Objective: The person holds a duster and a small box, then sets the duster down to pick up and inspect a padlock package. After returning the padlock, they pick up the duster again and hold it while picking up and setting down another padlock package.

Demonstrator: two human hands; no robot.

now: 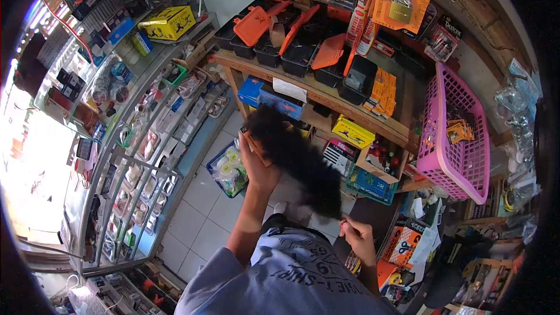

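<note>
A fluffy black duster (303, 166) stretches diagonally across the middle of the view. My right hand (357, 238) is closed around the handle end at its lower right. My left hand (258, 166) is raised under the upper left end of the duster, its fingers wrapped round a small orange package (255, 147). Part of that package is hidden behind the black fluff, which touches or overlaps it. Just beyond my hands stands a wooden shelf (326, 90) with black bins (297, 61) with orange lids on top.
Padlocks on orange cards (402, 6) hang above the shelf. A pink basket (434, 140) is at the right. On the left curves a glass display case (140, 198) full of small goods. A blue crate (224, 169) stands on the tiled floor (195, 221). Yellow boxes (354, 132) sit lower down.
</note>
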